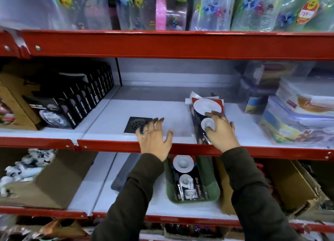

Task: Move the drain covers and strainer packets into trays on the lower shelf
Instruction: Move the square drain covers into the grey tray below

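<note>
A black square drain cover (137, 124) lies flat on the middle shelf. My left hand (153, 137) hovers at its right edge, fingers spread, holding nothing. To the right, a stack of strainer packets (206, 107) with white discs lies on the same shelf. My right hand (219, 130) rests on the packets, with fingers curled on the small white disc. On the lower shelf a green tray (213, 190) holds one strainer packet (186, 177). A grey tray (122, 174) sits left of it, partly hidden by my left sleeve.
Black boxes (85, 99) stand in a row at the left of the middle shelf. Clear plastic containers (298, 114) are stacked at its right. Cardboard boxes (289, 186) flank the trays on the lower shelf. The red shelf edge (180, 146) runs under both hands.
</note>
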{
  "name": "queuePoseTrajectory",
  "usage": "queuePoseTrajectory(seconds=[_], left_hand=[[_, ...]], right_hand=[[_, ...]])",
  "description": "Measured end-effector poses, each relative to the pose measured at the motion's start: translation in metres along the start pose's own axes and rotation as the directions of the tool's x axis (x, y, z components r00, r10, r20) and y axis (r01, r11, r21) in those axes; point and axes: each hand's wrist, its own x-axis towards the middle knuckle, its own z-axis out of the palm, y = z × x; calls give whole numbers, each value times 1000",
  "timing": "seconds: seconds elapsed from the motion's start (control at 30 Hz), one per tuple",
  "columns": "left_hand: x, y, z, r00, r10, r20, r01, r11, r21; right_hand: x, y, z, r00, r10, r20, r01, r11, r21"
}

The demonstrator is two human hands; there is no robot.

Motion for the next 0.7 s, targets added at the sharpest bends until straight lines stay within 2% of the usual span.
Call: queuePoseTrajectory(seconds=[0.13, 0.3, 0.47, 0.6, 0.7], left_hand=[[21, -90, -25, 992, -9, -122, 22, 995, 102], [50, -182, -49, 998, 16, -68, -5, 988, 157], [61, -195, -57, 945, 326, -23, -311, 918, 245], [57, -202, -53, 928, 352, -123, -313, 914, 260], [55, -204, -50, 917, 362, -166, -310, 911, 273]], right_hand=[[3, -42, 39, 979, -166, 119, 165, 986, 16], [16, -108, 93, 900, -287, 329, 314, 949, -31], [50, -145, 131, 815, -152, 559, 256, 960, -112], [69, -156, 141, 779, -76, 622, 219, 963, -157], [72, -161, 135, 786, -66, 615, 233, 953, -196]])
